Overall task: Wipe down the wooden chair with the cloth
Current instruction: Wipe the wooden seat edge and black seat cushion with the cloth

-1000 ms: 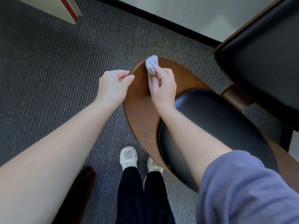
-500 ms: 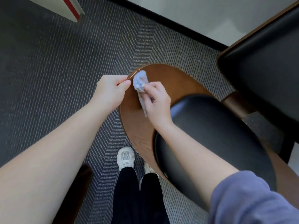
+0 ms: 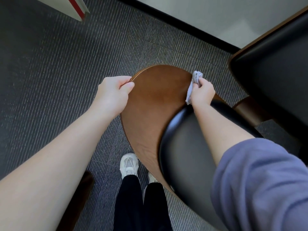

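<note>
Student: Left hand (image 3: pixel 115 94), at 9 o'clock of the wooden chair (image 3: pixel 156 100)?
Tutor: Fingers and thumb curled, pinching its rim.
Student: At 2 o'clock?
Tutor: Right hand (image 3: pixel 202 93), fingers curled around the cloth (image 3: pixel 195 80), pressed to the rim.

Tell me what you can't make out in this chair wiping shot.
Head view only:
Fingertips of the left hand: curled behind the wooden chair rim.
Most of the cloth: bunched inside the right hand.
The second chair: cut off by the right edge.
The white and red object: cut off by the top edge, unidentifiable.
</note>
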Demonstrator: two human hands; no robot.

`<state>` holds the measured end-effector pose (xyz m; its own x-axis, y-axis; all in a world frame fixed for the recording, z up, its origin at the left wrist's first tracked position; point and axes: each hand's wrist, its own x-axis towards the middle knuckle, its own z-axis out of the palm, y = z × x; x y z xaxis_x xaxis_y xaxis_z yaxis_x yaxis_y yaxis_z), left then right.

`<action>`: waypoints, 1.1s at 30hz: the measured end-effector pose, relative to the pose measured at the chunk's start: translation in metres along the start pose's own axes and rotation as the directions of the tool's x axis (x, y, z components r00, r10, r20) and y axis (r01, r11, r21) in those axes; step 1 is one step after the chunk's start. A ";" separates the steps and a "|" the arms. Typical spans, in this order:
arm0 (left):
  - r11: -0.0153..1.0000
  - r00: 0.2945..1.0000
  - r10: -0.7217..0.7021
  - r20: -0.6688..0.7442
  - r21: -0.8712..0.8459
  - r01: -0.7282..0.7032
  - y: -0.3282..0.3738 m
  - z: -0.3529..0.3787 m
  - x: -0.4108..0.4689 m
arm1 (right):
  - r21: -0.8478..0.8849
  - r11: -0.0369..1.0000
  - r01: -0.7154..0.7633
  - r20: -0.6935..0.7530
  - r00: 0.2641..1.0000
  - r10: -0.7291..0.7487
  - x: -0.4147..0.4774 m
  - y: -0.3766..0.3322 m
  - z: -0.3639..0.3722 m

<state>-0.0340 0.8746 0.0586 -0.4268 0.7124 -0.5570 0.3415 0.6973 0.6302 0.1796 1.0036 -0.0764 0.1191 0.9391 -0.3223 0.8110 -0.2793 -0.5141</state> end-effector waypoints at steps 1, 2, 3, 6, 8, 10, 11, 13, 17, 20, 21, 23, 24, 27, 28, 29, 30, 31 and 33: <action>1.000 1.000 0.003 0.002 0.002 -0.003 0.000 0.000 0.000 | -0.003 1.000 0.017 -0.005 1.000 -0.017 -0.001 -0.002 0.001; 1.000 1.000 0.004 0.004 0.001 -0.004 0.001 0.000 -0.001 | 0.009 0.998 0.066 -0.009 0.998 -0.066 -0.005 -0.005 0.002; 1.000 1.000 0.001 0.004 -0.008 -0.001 0.001 0.000 -0.001 | 0.023 0.992 0.123 -0.002 0.992 -0.123 -0.010 -0.007 0.002; 0.999 1.000 -0.009 0.005 -0.046 0.010 0.001 0.000 -0.002 | -0.036 0.990 0.134 0.016 0.991 -0.134 -0.011 0.000 0.000; 0.998 1.000 -0.008 0.013 -0.064 0.009 0.000 0.001 -0.002 | -0.085 0.996 -0.035 -0.010 0.999 0.034 0.002 0.009 -0.004; 0.998 1.000 -0.005 0.011 -0.061 0.006 -0.001 0.000 -0.001 | -0.051 0.973 -0.224 -0.025 0.975 0.223 0.015 0.011 -0.009; 0.998 1.000 -0.004 0.009 -0.060 0.005 -0.002 0.000 -0.001 | -0.027 0.952 -0.305 -0.019 0.952 0.305 0.019 0.011 -0.011; 0.996 1.000 -0.007 0.016 -0.084 0.008 -0.003 0.000 0.000 | 0.003 0.921 -0.389 -0.003 0.921 0.389 0.022 0.006 -0.013; 0.986 0.997 -0.038 0.069 -0.158 0.048 0.000 -0.004 0.000 | -0.029 0.990 -0.139 0.015 0.990 0.139 0.000 -0.014 -0.009; 0.985 0.996 -0.047 0.081 -0.164 0.060 0.000 -0.006 -0.001 | -0.007 0.989 0.147 0.070 0.987 -0.146 -0.032 -0.016 -0.006; 0.986 0.996 -0.044 0.075 -0.158 0.056 0.000 -0.005 -0.001 | 0.025 0.981 0.192 0.083 0.978 -0.193 -0.038 -0.016 -0.007; 0.990 0.997 -0.043 0.061 -0.131 0.051 -0.001 -0.004 -0.002 | 0.079 0.975 0.208 0.063 0.975 -0.213 -0.042 -0.017 -0.006; 0.991 0.997 -0.042 0.058 -0.121 0.049 -0.001 -0.004 -0.002 | 0.112 0.970 0.216 0.031 0.975 -0.221 -0.045 -0.020 -0.005; 0.994 0.999 -0.031 0.042 -0.102 0.035 -0.002 -0.003 -0.002 | 0.238 0.897 0.372 -0.041 0.927 -0.373 -0.074 -0.039 0.003; 0.995 0.999 -0.022 0.036 -0.100 0.026 -0.002 -0.002 -0.002 | 0.277 0.855 0.438 -0.027 0.893 -0.449 -0.085 -0.043 0.005; 0.995 0.999 -0.015 0.033 -0.102 0.019 -0.002 -0.001 -0.001 | 0.301 0.819 0.488 -0.003 0.859 -0.511 -0.094 -0.044 0.006; 0.994 0.999 -0.012 0.032 -0.105 0.015 -0.002 -0.001 -0.001 | 0.309 0.798 0.517 0.020 0.835 -0.549 -0.100 -0.044 0.006; 0.994 0.999 -0.010 0.035 -0.105 0.013 -0.003 -0.001 0.000 | 0.309 0.794 0.524 0.029 0.829 -0.559 -0.099 -0.043 0.005; 0.995 0.999 0.004 0.045 -0.095 0.000 -0.005 -0.002 0.002 | 0.292 0.837 0.463 0.003 0.874 -0.485 -0.091 -0.044 0.003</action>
<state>-0.0379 0.8720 0.0555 -0.3875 0.7181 -0.5781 0.2601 0.6867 0.6788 0.1312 0.9302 -0.0272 -0.2911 0.9561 -0.0345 0.5661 0.1431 -0.8118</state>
